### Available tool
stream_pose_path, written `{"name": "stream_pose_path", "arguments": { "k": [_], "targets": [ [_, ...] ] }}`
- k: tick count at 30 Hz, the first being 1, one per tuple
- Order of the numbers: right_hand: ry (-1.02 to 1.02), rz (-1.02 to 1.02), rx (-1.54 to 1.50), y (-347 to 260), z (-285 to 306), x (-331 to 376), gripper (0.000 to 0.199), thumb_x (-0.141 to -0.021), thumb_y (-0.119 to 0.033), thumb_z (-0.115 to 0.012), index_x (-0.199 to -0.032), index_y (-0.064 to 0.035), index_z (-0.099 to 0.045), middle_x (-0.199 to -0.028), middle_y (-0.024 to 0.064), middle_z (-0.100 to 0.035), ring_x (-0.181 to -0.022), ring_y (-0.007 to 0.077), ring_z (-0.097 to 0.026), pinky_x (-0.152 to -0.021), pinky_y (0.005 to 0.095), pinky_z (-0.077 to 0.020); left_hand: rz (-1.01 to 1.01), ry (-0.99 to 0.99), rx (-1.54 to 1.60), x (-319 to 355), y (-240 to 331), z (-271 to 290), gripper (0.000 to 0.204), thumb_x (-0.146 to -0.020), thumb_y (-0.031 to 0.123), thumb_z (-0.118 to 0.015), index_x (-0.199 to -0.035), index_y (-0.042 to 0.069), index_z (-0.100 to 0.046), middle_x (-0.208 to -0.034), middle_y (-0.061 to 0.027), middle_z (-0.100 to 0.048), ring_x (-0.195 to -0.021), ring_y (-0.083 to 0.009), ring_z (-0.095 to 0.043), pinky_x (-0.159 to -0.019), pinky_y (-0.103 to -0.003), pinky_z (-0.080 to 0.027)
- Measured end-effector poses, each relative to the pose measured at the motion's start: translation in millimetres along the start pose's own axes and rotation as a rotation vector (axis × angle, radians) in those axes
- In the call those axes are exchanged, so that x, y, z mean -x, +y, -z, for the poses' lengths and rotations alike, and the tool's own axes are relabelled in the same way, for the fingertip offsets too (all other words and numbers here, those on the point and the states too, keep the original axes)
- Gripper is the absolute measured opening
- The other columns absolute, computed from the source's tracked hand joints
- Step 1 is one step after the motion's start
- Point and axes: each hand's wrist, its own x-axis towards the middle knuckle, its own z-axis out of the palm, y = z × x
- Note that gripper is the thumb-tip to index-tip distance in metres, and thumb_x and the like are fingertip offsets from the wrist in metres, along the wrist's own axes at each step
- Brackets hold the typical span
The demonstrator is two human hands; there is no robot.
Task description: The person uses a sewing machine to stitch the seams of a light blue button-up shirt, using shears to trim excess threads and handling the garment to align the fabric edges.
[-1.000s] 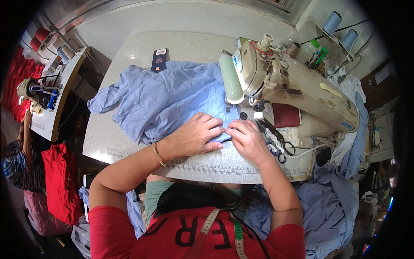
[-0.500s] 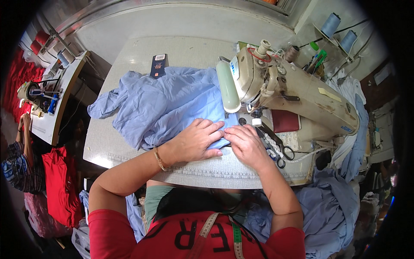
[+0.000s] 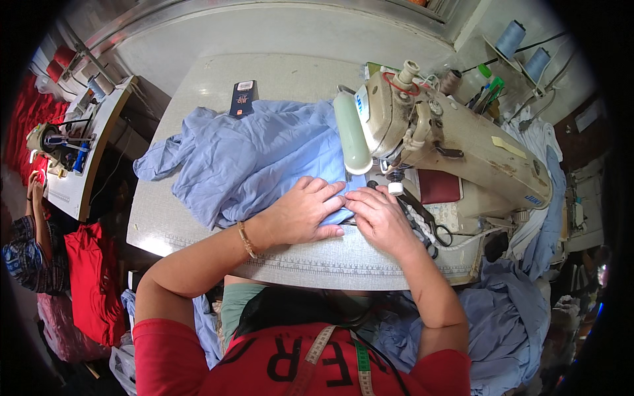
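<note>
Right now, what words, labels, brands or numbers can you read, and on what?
I don't copy print, but it stands on:
Sewing machine: blue lettering, twice.
Red T-shirt: large dark letters.
Navy hang tag: light print; white label too small to read.
Tape measure: too small to read.
Ruler strip on the sewing table: too small to read.

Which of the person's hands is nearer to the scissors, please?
The right hand: it rests just left of the scissors. The left hand lies farther left, on the blue cloth.
</note>
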Motion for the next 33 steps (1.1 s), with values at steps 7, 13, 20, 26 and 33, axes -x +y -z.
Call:
{"name": "stream_pose_path", "arguments": {
  "k": [7, 13, 20, 26, 33],
  "targets": [
    [-0.002, -0.046, -0.109, 3.1, 4.2, -6.7, 0.024, -0.08, -0.006, -0.062, -0.103, -0.0043, -0.067, -0.116, 0.0086, -0.064, -0.112, 0.0266, -0.058, -0.097, 0.0425, -0.0416, -0.002, 0.023, -0.005, -2.3, -4.3, -3.4, 0.064, -0.088, 0.053, -0.056, -0.126, 0.001, -0.053, -0.135, -0.019, -0.05, -0.112, -0.0345, -0.049, -0.096, -0.045, -0.038],
    [0.048, -0.074, -0.113, 8.1, -2.3, -7.6, 0.022, -0.083, -0.008, -0.06, -0.102, -0.0056, -0.068, -0.117, 0.0071, -0.064, -0.114, 0.0248, -0.057, -0.098, 0.0413, -0.0393, 0.01, 0.042, -0.053, -5.0, -8.2, -6.5, 0.065, -0.088, 0.053, -0.056, -0.127, 0.001, -0.052, -0.135, -0.0195, -0.049, -0.112, -0.0346, -0.049, -0.096, -0.046, -0.039],
    [0.05, 0.027, -0.047, 6.1, -0.9, -2.1, 0.022, -0.078, -0.005, -0.064, -0.1, -0.0062, -0.065, -0.107, 0.0066, -0.063, -0.11, 0.0244, -0.058, -0.097, 0.0431, -0.0401, -0.014, 0.043, -0.037, 5.4, 14.3, 16.7, 0.035, -0.082, 0.03, -0.067, -0.104, 0.003, -0.059, -0.12, -0.0146, -0.055, -0.106, -0.0304, -0.051, -0.093, -0.043, -0.039],
    [0.04, 0.03, -0.067, 1.6, -1.9, -2.8, 0.021, -0.078, -0.005, -0.063, -0.099, -0.0067, -0.063, -0.1, 0.0062, -0.06, -0.101, 0.0239, -0.058, -0.089, 0.0406, -0.0398, 0.114, -0.008, -0.037, 25.6, 26.9, 14.9, 0.016, -0.083, 0.017, -0.064, -0.091, 0.005, -0.058, -0.09, -0.0102, -0.058, -0.086, -0.0287, -0.057, -0.076, -0.039, -0.045],
    [0.072, 0.051, -0.048, -2.9, 0.5, -3.1, 0.022, -0.078, -0.007, -0.063, -0.101, -0.0063, -0.064, -0.095, 0.0077, -0.057, -0.096, 0.0254, -0.057, -0.084, 0.0383, -0.0406, 0.327, -0.396, 0.171, 4.8, 20.8, 36.8, 0.024, -0.092, 0.029, -0.058, -0.095, 0.005, -0.058, -0.089, -0.0124, -0.061, -0.083, -0.0319, -0.059, -0.07, -0.04, -0.047]
  ]
}}
